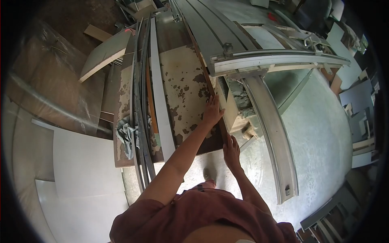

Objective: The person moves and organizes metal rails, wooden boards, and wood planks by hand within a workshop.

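A long, narrow brown strip (204,72) runs along the right edge of a worn table (182,87) with peeling patches. My left hand (213,111) lies on this strip partway along, its fingers spread a little over it. Closer to my body, my right hand (231,150) grips the near end of the same strip, thumb and fingers around it. A white strip (159,89) and several dark metal profiles (142,101) lie lengthwise on the table, left of my hands.
To the right stands a sliding saw table (202,24) with a metal crossbar fence (279,59) and a long rail (273,133). A crumpled cloth (126,137) lies at the table's left. White panels (87,162) are at the lower left; offcuts lie far right.
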Available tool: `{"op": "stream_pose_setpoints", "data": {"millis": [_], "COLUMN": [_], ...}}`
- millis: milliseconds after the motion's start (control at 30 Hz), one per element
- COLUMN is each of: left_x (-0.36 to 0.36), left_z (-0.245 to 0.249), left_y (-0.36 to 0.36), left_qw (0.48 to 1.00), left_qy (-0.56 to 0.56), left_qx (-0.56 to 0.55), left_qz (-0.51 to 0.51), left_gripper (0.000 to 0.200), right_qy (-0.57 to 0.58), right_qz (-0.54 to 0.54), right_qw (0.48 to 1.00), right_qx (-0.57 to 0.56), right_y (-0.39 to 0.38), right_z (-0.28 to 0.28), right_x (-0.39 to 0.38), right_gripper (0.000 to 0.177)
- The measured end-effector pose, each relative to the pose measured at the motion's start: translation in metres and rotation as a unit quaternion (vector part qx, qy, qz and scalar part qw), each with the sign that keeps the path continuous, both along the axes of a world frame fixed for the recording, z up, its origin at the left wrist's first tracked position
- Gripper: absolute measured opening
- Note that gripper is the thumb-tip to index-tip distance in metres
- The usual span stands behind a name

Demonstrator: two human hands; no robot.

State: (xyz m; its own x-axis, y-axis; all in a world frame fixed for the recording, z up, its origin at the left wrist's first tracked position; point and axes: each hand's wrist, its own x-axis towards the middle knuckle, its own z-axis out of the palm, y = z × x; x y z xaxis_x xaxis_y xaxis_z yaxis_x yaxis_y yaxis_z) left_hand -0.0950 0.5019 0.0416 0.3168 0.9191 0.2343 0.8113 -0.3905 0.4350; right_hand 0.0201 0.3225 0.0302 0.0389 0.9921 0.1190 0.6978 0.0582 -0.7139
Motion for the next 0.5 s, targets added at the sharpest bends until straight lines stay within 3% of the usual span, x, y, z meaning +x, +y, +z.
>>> {"op": "stream_pose_setpoints", "data": {"millis": [233,500], "left_x": [-0.006,-0.010], "left_z": [-0.014,-0.004], "left_y": [0.024,0.030], "left_qw": [0.996,0.999], "left_qy": [-0.066,0.017], "left_qx": [0.057,0.043], "left_qz": [-0.015,-0.027], "left_gripper": [0.075,0.069], "right_qy": [0.005,0.031], "right_qz": [-0.028,-0.059], "right_qw": [1.000,0.998], "right_qx": [0.008,-0.016], "right_y": [0.016,0.024], "right_z": [-0.005,0.002], "right_x": [-0.009,-0.016], "right_gripper": [0.052,0.050]}}
